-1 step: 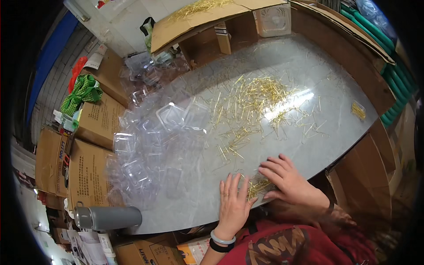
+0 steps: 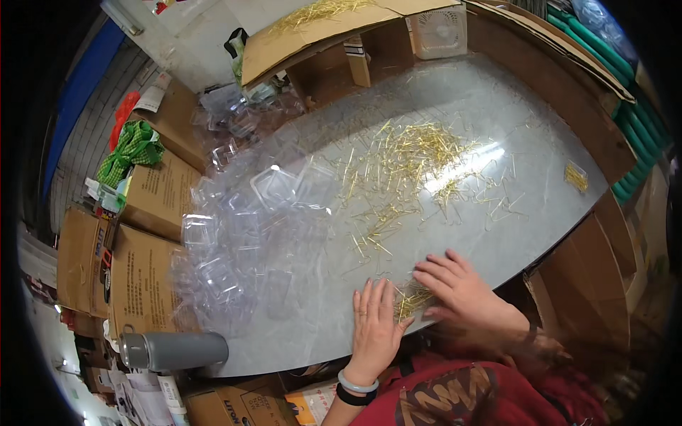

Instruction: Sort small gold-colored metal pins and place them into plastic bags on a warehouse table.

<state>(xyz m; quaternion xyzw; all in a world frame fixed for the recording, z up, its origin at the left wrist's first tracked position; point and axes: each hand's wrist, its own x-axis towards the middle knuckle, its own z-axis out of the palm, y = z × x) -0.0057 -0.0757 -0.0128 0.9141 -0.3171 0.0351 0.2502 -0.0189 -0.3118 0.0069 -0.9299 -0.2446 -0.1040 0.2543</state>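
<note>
A small bunch of gold wire hooks point(image 2: 408, 301) lies at the near edge of the grey table point(image 2: 312, 312), between my two hands. My left hand point(image 2: 375, 316) rests at its left side, fingers stretched out over the tabletop and thumb reaching toward the wires. On the other side, my right hand point(image 2: 462, 292) lies with fingers extended, its palm edge and thumb beside the bunch and partly covering it. Farther off, a large loose pile of the same hooks point(image 2: 419, 153) spreads across the middle of the table, with single ones scattered round it.
Clear plastic boxes point(image 2: 227, 280) are heaped along the table's left side. A grey bottle point(image 2: 185, 351) lies at the near left corner. One small filled clear box point(image 2: 576, 177) sits at the right edge. Cardboard boxes point(image 2: 145, 277) stand to the left; a cardboard shelf point(image 2: 320, 39) stands behind.
My right hand has shifted very slightly left and its thumb is blurred. The left hand and the scattered hooks look the same.
</note>
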